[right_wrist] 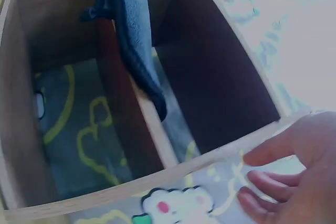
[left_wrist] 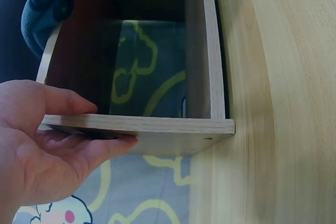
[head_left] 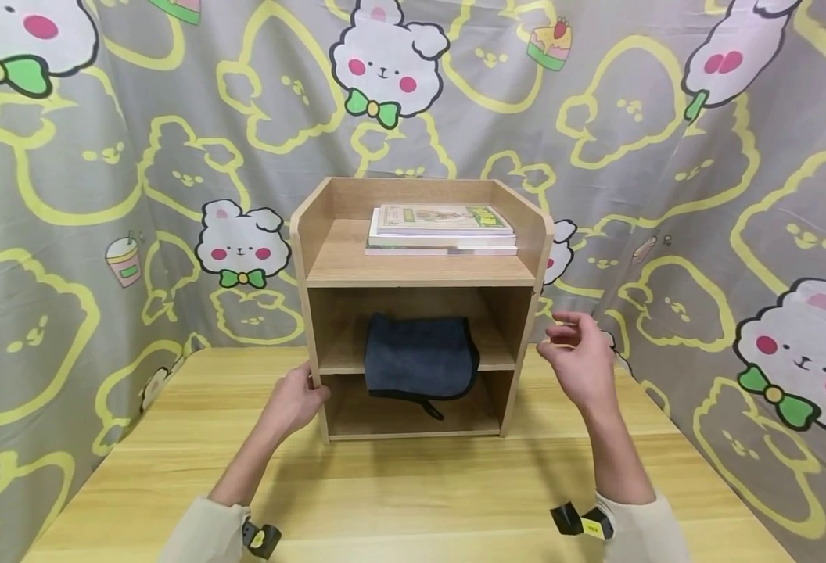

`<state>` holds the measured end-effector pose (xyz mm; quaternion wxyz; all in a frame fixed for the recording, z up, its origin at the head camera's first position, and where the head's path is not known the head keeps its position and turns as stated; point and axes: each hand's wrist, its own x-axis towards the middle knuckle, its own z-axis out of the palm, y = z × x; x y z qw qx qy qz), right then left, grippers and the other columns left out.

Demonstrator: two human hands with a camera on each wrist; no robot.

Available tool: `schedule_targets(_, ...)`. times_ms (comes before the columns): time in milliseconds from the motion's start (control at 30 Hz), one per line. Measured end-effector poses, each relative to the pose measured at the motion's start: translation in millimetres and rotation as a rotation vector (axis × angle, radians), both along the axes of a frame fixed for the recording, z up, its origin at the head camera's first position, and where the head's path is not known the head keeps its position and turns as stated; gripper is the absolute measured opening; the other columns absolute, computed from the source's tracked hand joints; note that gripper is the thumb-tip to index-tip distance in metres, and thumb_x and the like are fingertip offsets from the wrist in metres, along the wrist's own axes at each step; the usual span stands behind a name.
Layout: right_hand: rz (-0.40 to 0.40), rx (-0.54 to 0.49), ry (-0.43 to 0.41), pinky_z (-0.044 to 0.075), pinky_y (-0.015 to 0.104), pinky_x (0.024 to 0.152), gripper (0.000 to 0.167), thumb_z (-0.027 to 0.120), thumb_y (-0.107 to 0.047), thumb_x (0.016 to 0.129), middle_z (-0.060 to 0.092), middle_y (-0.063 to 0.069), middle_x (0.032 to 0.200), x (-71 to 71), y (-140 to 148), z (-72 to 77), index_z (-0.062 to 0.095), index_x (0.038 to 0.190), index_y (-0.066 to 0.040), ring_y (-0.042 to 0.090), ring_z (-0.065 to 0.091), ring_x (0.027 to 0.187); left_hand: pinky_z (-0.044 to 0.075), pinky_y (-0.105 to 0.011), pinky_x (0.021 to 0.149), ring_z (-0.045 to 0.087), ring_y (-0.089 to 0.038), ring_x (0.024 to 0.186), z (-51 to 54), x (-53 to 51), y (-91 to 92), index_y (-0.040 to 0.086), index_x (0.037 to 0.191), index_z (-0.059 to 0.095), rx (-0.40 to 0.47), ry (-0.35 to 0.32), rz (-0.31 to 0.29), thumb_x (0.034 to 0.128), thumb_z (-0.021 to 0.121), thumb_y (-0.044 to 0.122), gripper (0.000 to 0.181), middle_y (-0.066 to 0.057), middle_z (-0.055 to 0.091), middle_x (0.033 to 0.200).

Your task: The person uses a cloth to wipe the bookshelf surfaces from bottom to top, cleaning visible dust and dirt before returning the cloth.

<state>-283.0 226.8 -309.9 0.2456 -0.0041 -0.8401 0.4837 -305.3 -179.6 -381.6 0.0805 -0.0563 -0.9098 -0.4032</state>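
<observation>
A small wooden shelf (head_left: 420, 283) stands upright, facing me. My left hand (head_left: 296, 399) grips the front edge of its left side panel. In the left wrist view the thumb of the left hand (left_wrist: 47, 145) lies on the panel's inner face, with the fingers on the outer face. My right hand (head_left: 582, 361) is in the air just beyond the right side panel, fingers loosely bent and holding nothing. In the right wrist view the right hand (right_wrist: 294, 177) is near that panel's edge. A dark blue cloth (head_left: 420, 356) drapes over the front of the middle board.
Several books (head_left: 441, 229) lie stacked on the shelf's top board. Under the shelf is a light wooden table (head_left: 413, 493). A grey curtain (head_left: 511, 102) with cartoon rabbits hangs behind and along both sides.
</observation>
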Motion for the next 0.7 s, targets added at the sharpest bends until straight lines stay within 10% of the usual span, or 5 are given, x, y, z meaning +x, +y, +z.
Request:
schedule_targets(200, 0.257, -0.044, -0.249, 0.043, 0.053, 0.107, 0.082, 0.074, -0.006, 0.086, 0.045, 0.031, 0.147, -16.5, 8, -25.7, 0.029, 0.154, 0.004, 0.046, 0.044, 0.137, 0.039, -0.032, 0.048, 0.047, -0.016, 0.052, -2.6, 0.2, 0.4, 0.003, 0.140, 0.056, -0.006, -0.015, -0.009, 0.0849, 0.056, 0.005, 0.055, -0.005, 0.062, 0.069)
schedule_targets(367, 0.379, -0.078, -0.312, 0.045, 0.052, 0.106, 0.088, 0.073, -0.006, 0.085, 0.039, 0.031, 0.151, -29.8, 2, -42.6, 0.022, 0.156, 0.003, 0.049, 0.043, 0.138, 0.039, -0.032, 0.049, 0.048, -0.016, 0.053, -2.1, -0.8, -0.5, 0.004, 0.137, 0.058, -0.010, 0.000, -0.001, 0.0845, 0.056, 0.005, 0.053, -0.008, 0.066, 0.072)
schedule_targets(700, 0.385, -0.129, -0.304, 0.049, 0.039, 0.094, 0.065, 0.064, -0.008, 0.092, 0.059, 0.026, 0.136, -41.0, -8, -62.2, 0.039, 0.152, -0.002, 0.031, 0.059, 0.119, 0.040, -0.032, 0.049, 0.049, -0.017, 0.055, 1.2, -0.3, -1.3, 0.003, 0.137, 0.058, -0.001, -0.004, -0.008, 0.0852, 0.056, 0.005, 0.051, -0.012, 0.069, 0.079)
